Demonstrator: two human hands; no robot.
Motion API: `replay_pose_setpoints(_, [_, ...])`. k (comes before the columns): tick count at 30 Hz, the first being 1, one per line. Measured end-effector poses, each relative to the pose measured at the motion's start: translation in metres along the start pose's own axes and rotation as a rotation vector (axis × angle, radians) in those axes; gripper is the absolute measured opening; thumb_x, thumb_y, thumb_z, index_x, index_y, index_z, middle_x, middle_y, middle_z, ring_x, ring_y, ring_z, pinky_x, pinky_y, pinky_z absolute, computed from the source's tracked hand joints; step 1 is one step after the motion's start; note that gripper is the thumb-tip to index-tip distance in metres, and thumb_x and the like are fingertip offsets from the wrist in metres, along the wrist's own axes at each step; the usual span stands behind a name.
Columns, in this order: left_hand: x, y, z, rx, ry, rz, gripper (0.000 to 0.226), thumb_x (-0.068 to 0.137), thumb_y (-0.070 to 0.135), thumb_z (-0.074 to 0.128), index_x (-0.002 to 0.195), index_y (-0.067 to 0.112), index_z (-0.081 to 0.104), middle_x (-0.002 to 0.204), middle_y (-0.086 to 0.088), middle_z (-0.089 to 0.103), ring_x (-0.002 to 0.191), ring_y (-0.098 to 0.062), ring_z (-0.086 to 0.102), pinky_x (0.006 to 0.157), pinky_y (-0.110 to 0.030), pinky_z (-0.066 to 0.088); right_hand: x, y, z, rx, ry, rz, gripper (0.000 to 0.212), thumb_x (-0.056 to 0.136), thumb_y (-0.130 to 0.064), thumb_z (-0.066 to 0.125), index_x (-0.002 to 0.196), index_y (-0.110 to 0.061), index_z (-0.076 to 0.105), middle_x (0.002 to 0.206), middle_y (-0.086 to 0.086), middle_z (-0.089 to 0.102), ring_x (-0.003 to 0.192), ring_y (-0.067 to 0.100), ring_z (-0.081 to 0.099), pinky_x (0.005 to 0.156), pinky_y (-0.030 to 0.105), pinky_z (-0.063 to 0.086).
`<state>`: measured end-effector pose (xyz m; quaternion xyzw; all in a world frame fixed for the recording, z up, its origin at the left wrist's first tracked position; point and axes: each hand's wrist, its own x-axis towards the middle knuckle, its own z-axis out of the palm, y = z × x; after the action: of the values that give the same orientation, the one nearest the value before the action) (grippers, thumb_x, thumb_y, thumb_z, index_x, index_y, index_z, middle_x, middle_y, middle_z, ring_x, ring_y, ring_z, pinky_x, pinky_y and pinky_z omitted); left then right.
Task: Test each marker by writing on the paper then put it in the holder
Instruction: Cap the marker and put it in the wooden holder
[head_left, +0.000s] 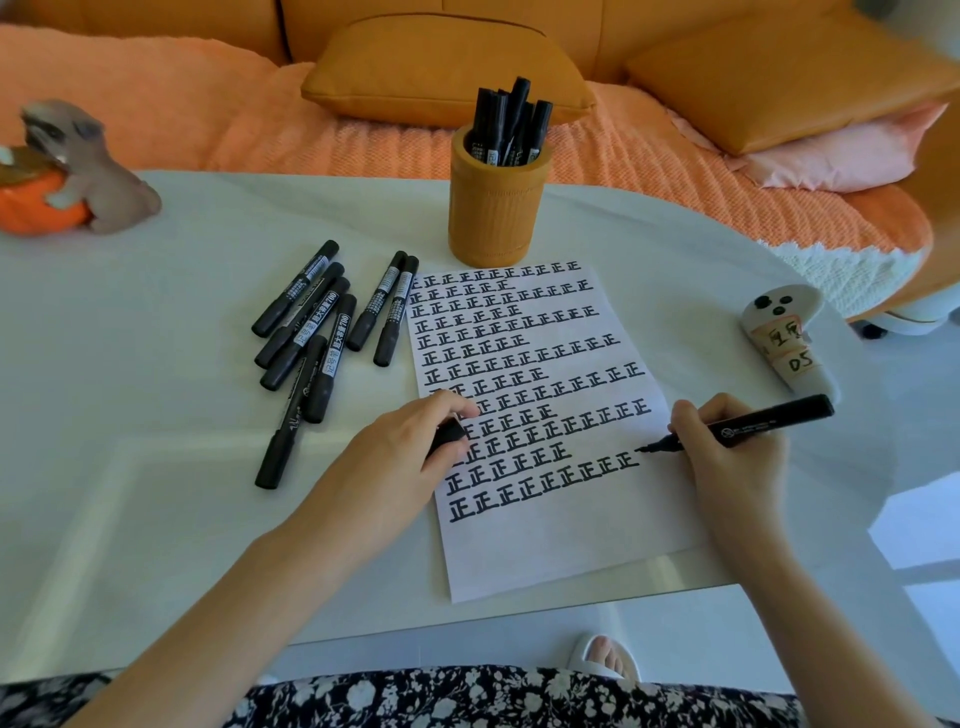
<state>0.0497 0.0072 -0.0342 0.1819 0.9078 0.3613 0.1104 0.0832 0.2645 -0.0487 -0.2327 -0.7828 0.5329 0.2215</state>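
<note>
A white paper (566, 540) covered in rows of black written characters lies on the table. My right hand (727, 452) grips an uncapped black marker (769, 420), its tip touching the paper at the end of a row. My left hand (410, 447) rests on the paper's left edge and holds the black cap (448, 432). An orange holder (493, 208) with several black markers (511, 124) stands behind the paper. Several capped black markers (322, 332) lie loose left of the paper.
A dog figurine with an orange pumpkin (67, 171) sits at the table's far left. A white ghost-shaped object with labels (789, 338) lies at the right. An orange sofa with cushions (447, 67) runs behind the white table (156, 493).
</note>
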Motion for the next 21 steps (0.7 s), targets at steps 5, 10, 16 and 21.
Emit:
replay_pose_setpoints(5, [0.0005, 0.0003, -0.0002, -0.002, -0.005, 0.0, 0.026, 0.095, 0.028, 0.05, 0.12, 0.033, 0.049, 0.112, 0.019, 0.055, 0.099, -0.003, 0.058, 0.083, -0.023, 0.048, -0.0005, 0.0001, -0.0013, -0.011, -0.013, 0.008, 0.033, 0.08, -0.001, 0.057, 0.053, -0.011, 0.04, 0.041, -0.01, 0.039, 0.045, 0.006, 0.034, 0.048, 0.024, 0.03])
replay_pose_setpoints(10, [-0.0002, 0.0005, -0.0003, -0.004, -0.008, 0.002, 0.026, 0.095, 0.028, 0.05, 0.12, 0.033, 0.049, 0.11, 0.02, 0.054, 0.098, -0.002, 0.058, 0.082, -0.022, 0.048, -0.0001, 0.0004, -0.0015, -0.005, -0.027, 0.004, 0.033, 0.08, -0.001, 0.057, 0.053, -0.01, 0.04, 0.041, -0.01, 0.04, 0.043, 0.005, 0.034, 0.044, 0.016, 0.029])
replay_pose_setpoints(16, [0.0002, 0.0007, -0.0012, -0.002, -0.008, -0.001, 0.025, 0.095, 0.029, 0.05, 0.12, 0.033, 0.049, 0.109, 0.021, 0.053, 0.097, -0.001, 0.057, 0.081, -0.02, 0.047, -0.0002, -0.0011, -0.0018, 0.023, 0.006, -0.002, 0.029, 0.084, -0.003, 0.057, 0.06, 0.004, 0.042, 0.061, 0.015, 0.049, 0.057, 0.014, 0.043, 0.045, 0.014, 0.03])
replay_pose_setpoints(21, [0.0001, 0.0015, -0.0011, -0.008, -0.007, -0.003, 0.025, 0.095, 0.028, 0.05, 0.12, 0.033, 0.05, 0.112, 0.019, 0.054, 0.097, -0.003, 0.058, 0.083, -0.025, 0.049, -0.0002, 0.0002, -0.0003, 0.003, 0.007, 0.008, 0.029, 0.083, -0.006, 0.059, 0.059, 0.001, 0.044, 0.059, 0.01, 0.053, 0.059, 0.015, 0.044, 0.047, 0.017, 0.031])
